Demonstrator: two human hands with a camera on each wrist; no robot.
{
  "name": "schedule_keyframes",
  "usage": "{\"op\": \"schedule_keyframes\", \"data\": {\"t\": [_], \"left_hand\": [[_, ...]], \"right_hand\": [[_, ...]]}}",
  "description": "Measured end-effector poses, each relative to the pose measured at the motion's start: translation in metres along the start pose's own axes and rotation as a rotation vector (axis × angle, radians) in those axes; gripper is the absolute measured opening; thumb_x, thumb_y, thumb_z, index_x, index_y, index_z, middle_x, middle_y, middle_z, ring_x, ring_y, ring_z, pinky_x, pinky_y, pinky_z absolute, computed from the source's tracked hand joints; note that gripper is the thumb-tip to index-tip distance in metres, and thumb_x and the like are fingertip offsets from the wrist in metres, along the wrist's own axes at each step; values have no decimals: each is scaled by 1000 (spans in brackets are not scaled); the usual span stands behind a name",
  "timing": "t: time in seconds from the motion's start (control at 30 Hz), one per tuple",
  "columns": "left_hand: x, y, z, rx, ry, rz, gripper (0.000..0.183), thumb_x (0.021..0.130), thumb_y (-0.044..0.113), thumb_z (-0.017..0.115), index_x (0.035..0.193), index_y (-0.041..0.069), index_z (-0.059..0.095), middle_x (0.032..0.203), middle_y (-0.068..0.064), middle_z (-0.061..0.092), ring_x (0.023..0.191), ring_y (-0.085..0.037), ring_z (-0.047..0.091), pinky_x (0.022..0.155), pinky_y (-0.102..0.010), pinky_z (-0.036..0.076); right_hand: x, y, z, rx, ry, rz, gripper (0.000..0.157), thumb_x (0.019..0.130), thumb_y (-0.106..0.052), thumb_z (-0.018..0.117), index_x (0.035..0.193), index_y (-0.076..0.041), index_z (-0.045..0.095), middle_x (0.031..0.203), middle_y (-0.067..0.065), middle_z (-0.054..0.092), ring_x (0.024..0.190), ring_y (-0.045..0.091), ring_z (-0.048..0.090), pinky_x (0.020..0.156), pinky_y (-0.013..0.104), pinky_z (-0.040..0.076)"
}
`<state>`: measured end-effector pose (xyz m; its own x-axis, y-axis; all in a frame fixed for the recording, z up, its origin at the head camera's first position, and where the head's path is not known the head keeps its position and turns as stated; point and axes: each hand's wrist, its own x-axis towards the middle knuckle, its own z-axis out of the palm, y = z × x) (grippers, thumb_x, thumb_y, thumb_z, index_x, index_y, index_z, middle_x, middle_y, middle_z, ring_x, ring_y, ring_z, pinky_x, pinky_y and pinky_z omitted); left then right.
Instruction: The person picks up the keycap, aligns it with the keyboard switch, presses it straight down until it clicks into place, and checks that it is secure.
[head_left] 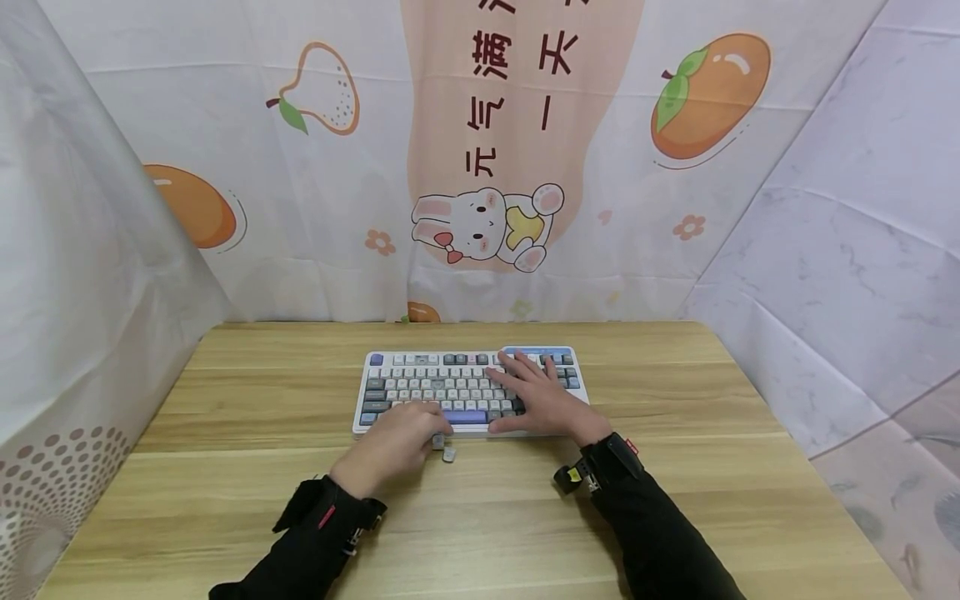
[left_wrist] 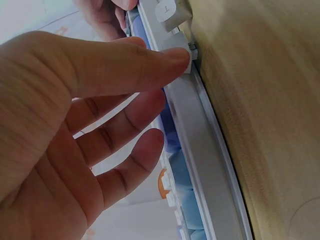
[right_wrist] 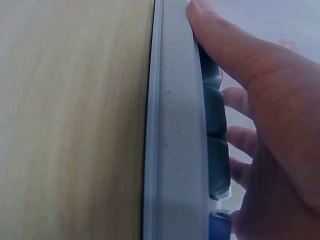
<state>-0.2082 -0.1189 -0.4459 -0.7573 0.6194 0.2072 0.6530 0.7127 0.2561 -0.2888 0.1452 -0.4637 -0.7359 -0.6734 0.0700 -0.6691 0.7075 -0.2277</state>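
A white keyboard [head_left: 465, 417] with grey, white and purple keys lies on the table. My left hand [head_left: 401, 437] is at its front edge, left of the middle. Thumb and index finger pinch a small pale keycap [left_wrist: 183, 46] there; the index fingertip is mostly hidden behind the thumb. The other left fingers are loosely bent over the keys. A second loose keycap [head_left: 448, 454] lies on the wood just in front. My right hand [head_left: 543, 398] rests spread over the keyboard's right part, its thumb [right_wrist: 220, 32] on the front frame.
The wooden table [head_left: 480, 525] extends around the keyboard on every side. Behind it hangs a white printed cloth [head_left: 337, 208] with fruit and a rabbit. More cloth closes off the left and right sides. Both wrists carry black straps with small devices.
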Motion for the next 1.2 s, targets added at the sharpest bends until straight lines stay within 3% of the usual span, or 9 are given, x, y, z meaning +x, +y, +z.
{"op": "schedule_keyframes", "data": {"t": [0.33,0.9,1.2], "left_hand": [[0,0,5,-2,-23,1,23,76,-3,68,87,16,76,86,6,64,77,-8,56,71,-29,50],[-4,-1,6,19,-21,-6,16,77,3,71,87,15,76,86,4,63,79,-10,59,71,-29,51],[-5,-1,4,25,-26,-20,9,75,6,71,79,15,73,79,5,62,70,-7,52,60,-28,46]], "right_hand": [[-2,-2,-3,-5,-7,4,90,76,-71,56,149,-23,32,157,9,19,142,34,11,105,67,4],[-2,0,2,-25,15,-12,91,76,-72,55,148,-21,34,157,10,20,141,34,13,104,68,5],[-2,-2,2,-20,13,-14,89,77,-70,55,149,-22,33,157,9,20,141,34,13,104,68,5]]}}
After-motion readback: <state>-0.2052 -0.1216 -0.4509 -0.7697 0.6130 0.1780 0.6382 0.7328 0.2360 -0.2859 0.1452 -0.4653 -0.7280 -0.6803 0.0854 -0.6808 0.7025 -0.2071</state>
